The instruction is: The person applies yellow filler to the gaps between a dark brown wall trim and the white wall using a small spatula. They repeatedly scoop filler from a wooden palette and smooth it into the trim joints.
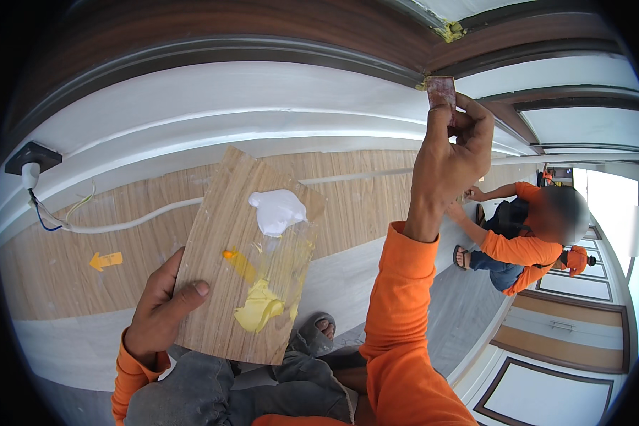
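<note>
My left hand (165, 302) grips the left edge of a wood-grain board (209, 245), thumb on top. On the board lie a white blob of paste (280, 211), a pale yellow mound of paste (259, 307) and an orange-yellow streak (243, 267), with thin smears to their right. Raised higher, my right hand (453, 145) pinches a small flat reddish scraper (442, 88) between thumb and fingers. The scraper's upper end is at the corner of the dark brown trim (383, 64), beside a bit of yellow putty (423, 83).
More yellow putty (450, 30) sits in a trim joint above. A pale cable (135, 218) crosses the wood-look floor from a wall socket (33, 157) with loose wires. An orange arrow sticker (106, 261) is at left. A co-worker in orange (525, 234) crouches to the right, another beyond.
</note>
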The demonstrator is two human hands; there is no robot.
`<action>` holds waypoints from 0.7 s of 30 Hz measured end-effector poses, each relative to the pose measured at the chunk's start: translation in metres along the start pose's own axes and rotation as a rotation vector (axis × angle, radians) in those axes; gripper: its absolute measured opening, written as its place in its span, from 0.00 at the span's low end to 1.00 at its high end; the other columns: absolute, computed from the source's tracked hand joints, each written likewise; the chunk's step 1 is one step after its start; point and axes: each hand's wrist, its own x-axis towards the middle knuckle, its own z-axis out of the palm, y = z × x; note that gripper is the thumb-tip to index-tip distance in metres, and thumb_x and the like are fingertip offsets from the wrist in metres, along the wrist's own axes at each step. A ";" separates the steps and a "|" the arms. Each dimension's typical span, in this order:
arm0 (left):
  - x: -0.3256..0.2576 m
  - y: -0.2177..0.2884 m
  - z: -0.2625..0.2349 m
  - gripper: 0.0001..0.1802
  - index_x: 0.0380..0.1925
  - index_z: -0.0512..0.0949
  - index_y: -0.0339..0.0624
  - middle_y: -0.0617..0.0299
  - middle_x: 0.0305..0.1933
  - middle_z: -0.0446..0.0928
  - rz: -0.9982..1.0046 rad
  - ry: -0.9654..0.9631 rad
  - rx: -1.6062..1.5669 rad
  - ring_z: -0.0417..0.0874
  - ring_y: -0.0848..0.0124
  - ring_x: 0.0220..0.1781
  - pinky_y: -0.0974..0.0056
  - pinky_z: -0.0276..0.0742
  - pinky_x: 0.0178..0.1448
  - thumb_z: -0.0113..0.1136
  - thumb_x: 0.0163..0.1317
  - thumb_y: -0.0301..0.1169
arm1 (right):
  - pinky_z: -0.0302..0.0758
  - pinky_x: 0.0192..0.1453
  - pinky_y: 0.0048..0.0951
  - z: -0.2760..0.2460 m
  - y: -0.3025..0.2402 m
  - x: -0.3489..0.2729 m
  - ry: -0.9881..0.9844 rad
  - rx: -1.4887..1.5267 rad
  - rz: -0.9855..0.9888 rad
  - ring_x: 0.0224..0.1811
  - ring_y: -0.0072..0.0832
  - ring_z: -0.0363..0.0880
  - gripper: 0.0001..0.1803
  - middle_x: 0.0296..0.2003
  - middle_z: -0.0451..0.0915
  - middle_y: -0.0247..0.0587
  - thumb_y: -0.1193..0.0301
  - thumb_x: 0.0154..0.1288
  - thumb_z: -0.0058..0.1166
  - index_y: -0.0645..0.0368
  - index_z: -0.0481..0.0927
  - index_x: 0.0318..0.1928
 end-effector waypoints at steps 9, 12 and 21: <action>-0.002 0.001 -0.002 0.33 0.73 0.62 0.26 0.50 0.64 0.78 0.009 -0.004 -0.002 0.77 0.67 0.64 0.61 0.69 0.69 0.57 0.74 0.33 | 0.73 0.34 0.22 -0.003 -0.016 0.002 0.003 -0.004 0.079 0.27 0.18 0.76 0.09 0.26 0.81 0.34 0.75 0.63 0.62 0.64 0.83 0.43; -0.002 0.001 -0.002 0.33 0.73 0.62 0.26 0.50 0.64 0.78 0.007 -0.010 -0.004 0.77 0.67 0.64 0.61 0.69 0.69 0.57 0.74 0.32 | 0.73 0.34 0.22 -0.001 -0.010 0.001 -0.028 0.012 0.036 0.27 0.17 0.76 0.09 0.25 0.81 0.33 0.75 0.63 0.62 0.63 0.83 0.43; 0.004 0.001 0.003 0.32 0.71 0.65 0.26 0.53 0.62 0.78 -0.011 0.027 0.044 0.77 0.68 0.63 0.62 0.69 0.69 0.56 0.70 0.29 | 0.73 0.34 0.20 -0.003 -0.003 0.003 -0.027 0.063 0.084 0.27 0.17 0.74 0.07 0.27 0.82 0.33 0.77 0.63 0.62 0.64 0.82 0.42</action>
